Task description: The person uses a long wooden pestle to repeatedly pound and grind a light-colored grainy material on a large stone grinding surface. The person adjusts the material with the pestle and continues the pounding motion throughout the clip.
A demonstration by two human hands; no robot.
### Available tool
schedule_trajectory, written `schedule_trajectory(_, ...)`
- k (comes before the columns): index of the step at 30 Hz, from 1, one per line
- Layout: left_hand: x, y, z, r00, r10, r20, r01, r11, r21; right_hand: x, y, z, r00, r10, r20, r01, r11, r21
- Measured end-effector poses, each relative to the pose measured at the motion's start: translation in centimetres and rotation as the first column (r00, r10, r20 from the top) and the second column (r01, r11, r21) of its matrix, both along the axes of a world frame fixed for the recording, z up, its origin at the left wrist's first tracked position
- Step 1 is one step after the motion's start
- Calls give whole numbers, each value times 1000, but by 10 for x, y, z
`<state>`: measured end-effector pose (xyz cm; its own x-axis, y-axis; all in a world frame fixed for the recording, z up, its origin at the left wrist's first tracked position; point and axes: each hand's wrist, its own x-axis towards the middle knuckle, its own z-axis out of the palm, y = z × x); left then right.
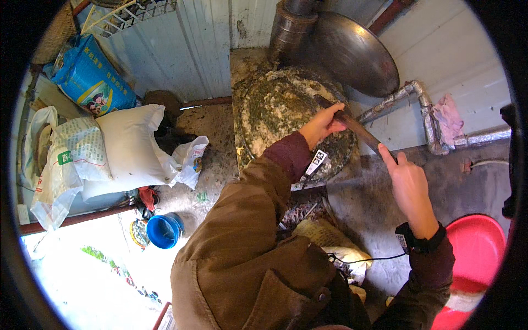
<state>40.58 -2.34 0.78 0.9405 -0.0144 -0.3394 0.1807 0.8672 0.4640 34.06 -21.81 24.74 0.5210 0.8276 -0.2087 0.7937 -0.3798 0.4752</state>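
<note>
A long dark wooden handle (363, 134) slants across the right side of the stove. My left hand (324, 127) grips it near its far end, over a mottled green and whitish mash (280, 107). Lower down, my right hand (408, 183) is closed around the near end, with the index finger laid along the wood. The mash fills a wide round pan set in a concrete stove (243, 62). The tool's far tip reaches the mash, and I cannot tell what kind of head it has.
A large metal wok (359, 53) leans by a stovepipe (291, 31). Foil-wrapped pipes (427, 111) run along the right wall. White sacks (128, 144) and a blue bag (95, 78) stand left. A blue bucket (165, 231) and red basin (474, 247) sit low; a woven sack (326, 237) lies below the stove.
</note>
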Motion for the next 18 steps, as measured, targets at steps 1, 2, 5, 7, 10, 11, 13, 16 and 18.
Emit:
schedule_trajectory(1, -2, 1, -3, 999, -18, -33, 19, 1000, 14, 1, 1, 0, 1000, 12, -3, -12, 1000, -22)
schedule_trajectory(2, -4, 0, -6, 999, -4, -39, 3, 1000, -22, 2, 1, 1, 1000, 21, -1, -21, 999, -49)
schedule_trajectory(5, -22, -21, -11, 998, 22, -63, -29, 992, -119, -1, -5, 9, 989, 141, 37, -139, 988, -62)
schedule_trajectory(7, -36, -36, -6, 1000, -8, 4, 9, 975, -224, -8, -16, 18, 989, 143, 42, -139, 986, -90)
schedule_trajectory(10, -55, -73, 14, 999, 19, 26, -11, 964, -265, -28, -43, 40, 994, 100, 32, -97, 991, -97)
schedule_trajectory(11, -57, -87, 24, 996, 8, 84, 16, 957, -291, -36, -54, 50, 997, 79, 26, -76, 993, -91)
schedule_trajectory(13, -66, -117, 44, 994, 23, 107, 11, 951, -309, -54, -80, 69, 999, -10, 46, 16, 993, -120)
schedule_trajectory(16, -79, -164, 72, 987, -56, 152, 105, 935, -339, -81, -122, 93, 983, -174, 52, 179, 976, -125)
schedule_trajectory(18, -87, -192, 88, 983, -138, 121, 169, 939, -299, -102, -147, 104, 958, -280, 64, 285, 951, -117)
